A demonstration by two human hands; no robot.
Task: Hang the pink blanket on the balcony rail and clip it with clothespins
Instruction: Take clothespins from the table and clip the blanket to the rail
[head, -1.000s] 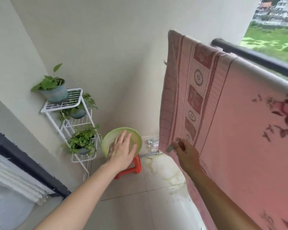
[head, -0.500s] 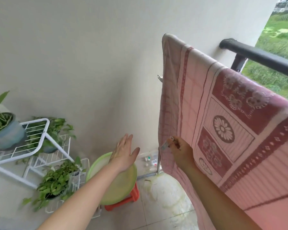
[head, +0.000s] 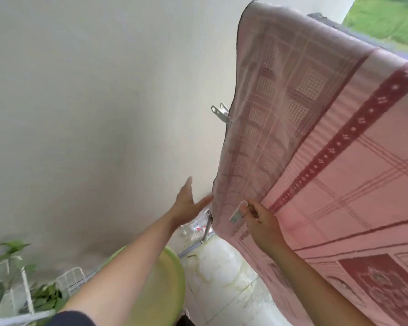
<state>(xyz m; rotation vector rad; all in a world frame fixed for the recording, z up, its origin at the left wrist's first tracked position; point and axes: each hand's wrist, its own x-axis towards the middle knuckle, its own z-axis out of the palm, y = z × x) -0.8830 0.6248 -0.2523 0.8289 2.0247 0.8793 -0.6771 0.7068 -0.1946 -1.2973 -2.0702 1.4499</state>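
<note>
The pink blanket (head: 335, 161) with dark red patterned bands hangs draped over the dark balcony rail (head: 325, 21), filling the right side of the view. My right hand (head: 260, 220) pinches a small pale clothespin (head: 237, 211) in front of the blanket's lower left part. My left hand (head: 186, 203) is raised with straight fingers, just left of the blanket's hanging edge, holding nothing. A metal clip (head: 219, 112) sticks out from behind the blanket's left edge higher up.
A plain wall (head: 92, 102) fills the left. Below my left arm is a green basin (head: 165, 288). A white wire plant rack (head: 21, 290) with green plants stands at the lower left. Tiled floor (head: 222, 278) shows between basin and blanket.
My left hand has risen off the green basin and moved right toward the blanket's edge. My view has tilted up and closer to the blanket. My right hand still holds the clothespin.
</note>
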